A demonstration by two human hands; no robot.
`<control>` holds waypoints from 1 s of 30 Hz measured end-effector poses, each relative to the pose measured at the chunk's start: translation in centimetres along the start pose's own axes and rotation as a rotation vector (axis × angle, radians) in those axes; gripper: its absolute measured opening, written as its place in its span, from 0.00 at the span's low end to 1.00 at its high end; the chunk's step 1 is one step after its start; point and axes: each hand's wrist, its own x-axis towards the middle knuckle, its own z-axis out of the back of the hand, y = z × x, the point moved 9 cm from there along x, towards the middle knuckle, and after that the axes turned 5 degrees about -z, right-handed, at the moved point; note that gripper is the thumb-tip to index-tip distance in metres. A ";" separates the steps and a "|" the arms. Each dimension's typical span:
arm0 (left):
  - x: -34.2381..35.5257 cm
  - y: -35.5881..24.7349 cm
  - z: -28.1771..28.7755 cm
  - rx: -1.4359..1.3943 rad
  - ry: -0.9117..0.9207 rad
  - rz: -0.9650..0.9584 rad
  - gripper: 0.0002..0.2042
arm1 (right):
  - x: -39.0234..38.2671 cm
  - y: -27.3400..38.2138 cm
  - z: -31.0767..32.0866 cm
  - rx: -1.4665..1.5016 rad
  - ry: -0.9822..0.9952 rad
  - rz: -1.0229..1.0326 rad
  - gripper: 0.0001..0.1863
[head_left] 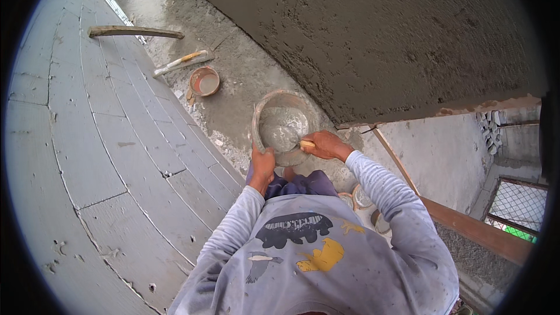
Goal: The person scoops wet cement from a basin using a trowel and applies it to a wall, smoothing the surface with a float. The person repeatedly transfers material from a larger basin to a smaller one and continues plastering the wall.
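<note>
A wide round bucket (274,122) crusted with cement holds grey wet mortar and is in front of my body. My left hand (262,163) grips its near left rim. My right hand (321,144) is closed on the wooden handle of a trowel (306,143), whose blade is down in the mortar, mostly hidden.
A block wall (76,151) runs along the left, with a board (134,31) at it. A small orange bucket (204,81) and a float (184,63) lie beyond. Wet plaster (373,29) fills the upper right. Containers (361,196) stand near my right arm, beside a reddish beam (466,227).
</note>
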 end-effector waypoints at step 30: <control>4.0 -5.0 9.3 -0.065 -0.117 -0.013 0.28 | 3.9 3.0 -0.1 0.142 -0.245 -0.173 0.20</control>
